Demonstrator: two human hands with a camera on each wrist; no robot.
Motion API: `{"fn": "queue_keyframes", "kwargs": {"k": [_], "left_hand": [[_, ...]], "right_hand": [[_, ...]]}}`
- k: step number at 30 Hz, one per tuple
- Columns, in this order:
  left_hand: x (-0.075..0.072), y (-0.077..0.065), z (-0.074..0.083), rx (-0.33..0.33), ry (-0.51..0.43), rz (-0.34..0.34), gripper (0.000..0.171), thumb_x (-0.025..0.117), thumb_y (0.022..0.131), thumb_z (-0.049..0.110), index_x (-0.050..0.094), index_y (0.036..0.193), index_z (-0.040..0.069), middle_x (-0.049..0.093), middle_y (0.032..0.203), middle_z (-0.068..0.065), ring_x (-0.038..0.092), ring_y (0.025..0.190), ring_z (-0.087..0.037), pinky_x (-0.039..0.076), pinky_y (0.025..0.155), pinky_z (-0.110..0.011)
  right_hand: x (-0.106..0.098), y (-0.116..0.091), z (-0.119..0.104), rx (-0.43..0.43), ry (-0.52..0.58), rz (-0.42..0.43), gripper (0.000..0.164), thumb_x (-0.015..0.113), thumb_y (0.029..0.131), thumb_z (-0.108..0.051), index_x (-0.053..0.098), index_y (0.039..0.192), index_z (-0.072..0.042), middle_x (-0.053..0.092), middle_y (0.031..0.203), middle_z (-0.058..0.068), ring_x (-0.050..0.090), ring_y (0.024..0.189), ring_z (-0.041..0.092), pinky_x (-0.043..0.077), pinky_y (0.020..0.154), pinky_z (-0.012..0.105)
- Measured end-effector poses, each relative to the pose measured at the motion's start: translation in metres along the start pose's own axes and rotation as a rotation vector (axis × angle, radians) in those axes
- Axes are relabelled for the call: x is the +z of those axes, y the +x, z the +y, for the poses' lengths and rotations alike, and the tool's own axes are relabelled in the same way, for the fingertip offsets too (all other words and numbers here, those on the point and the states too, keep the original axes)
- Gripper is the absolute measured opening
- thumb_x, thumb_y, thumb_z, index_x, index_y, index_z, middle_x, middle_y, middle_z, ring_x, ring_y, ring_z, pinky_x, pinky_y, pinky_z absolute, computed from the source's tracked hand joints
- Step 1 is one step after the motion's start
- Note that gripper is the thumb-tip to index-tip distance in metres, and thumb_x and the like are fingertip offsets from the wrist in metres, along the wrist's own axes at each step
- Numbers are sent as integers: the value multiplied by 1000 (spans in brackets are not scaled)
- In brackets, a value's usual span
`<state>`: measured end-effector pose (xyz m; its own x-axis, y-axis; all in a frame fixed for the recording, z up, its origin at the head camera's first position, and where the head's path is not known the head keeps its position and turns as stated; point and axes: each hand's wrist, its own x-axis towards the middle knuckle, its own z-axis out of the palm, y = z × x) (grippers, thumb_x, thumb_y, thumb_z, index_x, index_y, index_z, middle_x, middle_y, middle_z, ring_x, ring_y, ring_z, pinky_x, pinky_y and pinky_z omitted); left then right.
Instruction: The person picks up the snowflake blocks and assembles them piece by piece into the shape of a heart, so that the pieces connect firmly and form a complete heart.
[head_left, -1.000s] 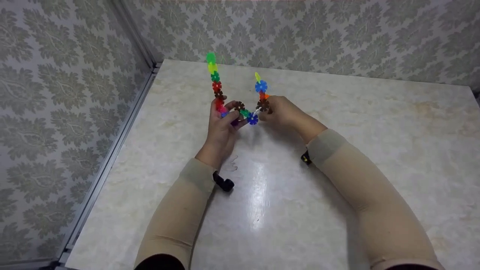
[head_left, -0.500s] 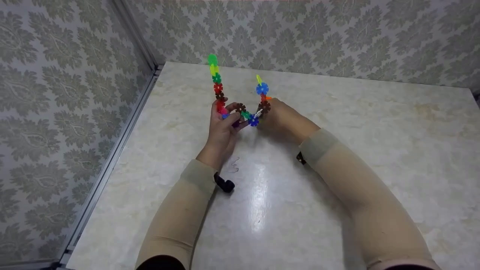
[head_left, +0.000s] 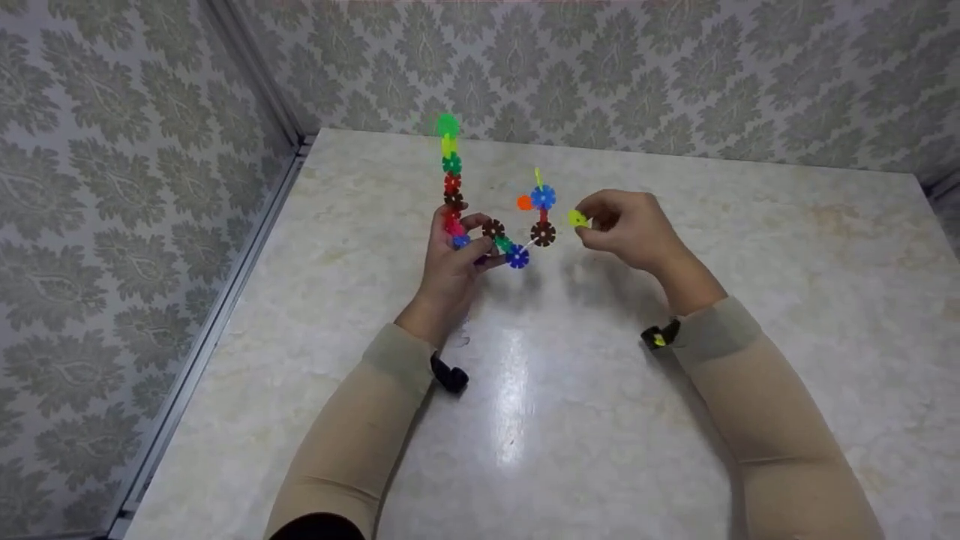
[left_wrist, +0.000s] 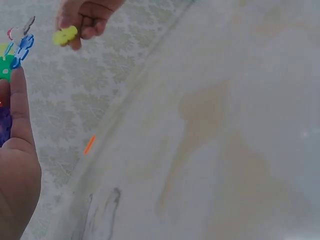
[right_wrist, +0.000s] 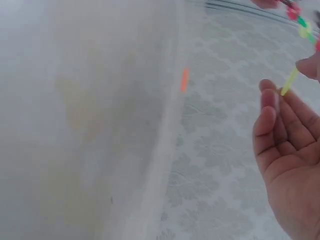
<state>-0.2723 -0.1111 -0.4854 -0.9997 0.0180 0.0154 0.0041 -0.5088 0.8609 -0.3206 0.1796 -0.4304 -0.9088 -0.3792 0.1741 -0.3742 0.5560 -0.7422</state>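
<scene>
My left hand point(head_left: 454, 262) grips a bent chain of slotted, flower-shaped plastic discs point(head_left: 543, 234) in several colours. One arm of the chain rises on the left to a green disc point(head_left: 448, 125); the other dips through a dark blue disc point(head_left: 517, 256), then climbs to a lighter blue one point(head_left: 543, 197) with a yellow disc edge-on above. To the right, apart from the chain, my right hand point(head_left: 634, 229) pinches a single yellow disc point(head_left: 577, 218) between thumb and fingertips. The right wrist view shows this yellow disc point(right_wrist: 290, 82) edge-on.
Behind the chain, an orange disc point(head_left: 524, 202) appears; the wrist views show a thin orange strip point(left_wrist: 89, 145) on the tabletop. The pale marbled table point(head_left: 787, 300) meets patterned walls point(head_left: 600, 67) behind and left. Dark wrist cameras point(head_left: 450, 373) sit on both sleeves.
My right hand has left the chain's right arm and moved right, now showing a yellow disc in its fingertips. The chain appears slightly further right, with the orange disc more exposed.
</scene>
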Motion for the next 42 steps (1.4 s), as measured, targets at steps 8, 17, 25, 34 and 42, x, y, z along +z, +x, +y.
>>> {"fn": "queue_keyframes", "kwargs": {"k": [8,17,25,34,42], "left_hand": [[13,-8,-2,-29,48,-64,71,70,99,-8,41,153,29,60,140,-8,69,97,-24,72,91,-43],[23,-17,-8,-53,86,-154,70,68,100,-8,39,153,27,62,136,-7,75,104,-23,73,90,-40],[27,-21,-12,-47,92,-225,70,66,100,-9,37,153,25,60,140,-12,77,98,-22,73,89,-42],[30,-24,-14,-54,123,-263,71,66,100,-12,35,154,22,61,138,-8,78,92,-20,73,88,-42],[29,-23,-15,-56,166,-248,75,69,98,-13,35,155,22,60,145,-16,76,85,-19,73,88,-43]], "right_hand": [[-15,-29,-10,-86,470,271,27,79,97,7,79,124,5,79,99,-4,69,82,10,62,73,18],[-15,-33,-18,-108,669,299,35,70,105,7,77,138,0,72,101,3,67,80,14,62,74,23],[-16,-34,-20,-100,595,270,39,61,112,1,71,150,-2,72,106,0,62,85,15,60,77,23],[-16,-37,-21,-91,492,221,41,57,114,0,71,152,-7,67,106,3,57,84,17,55,79,24],[-17,-38,-20,-92,467,167,41,55,115,-2,72,151,-8,66,103,-3,58,84,20,53,80,27]]}}
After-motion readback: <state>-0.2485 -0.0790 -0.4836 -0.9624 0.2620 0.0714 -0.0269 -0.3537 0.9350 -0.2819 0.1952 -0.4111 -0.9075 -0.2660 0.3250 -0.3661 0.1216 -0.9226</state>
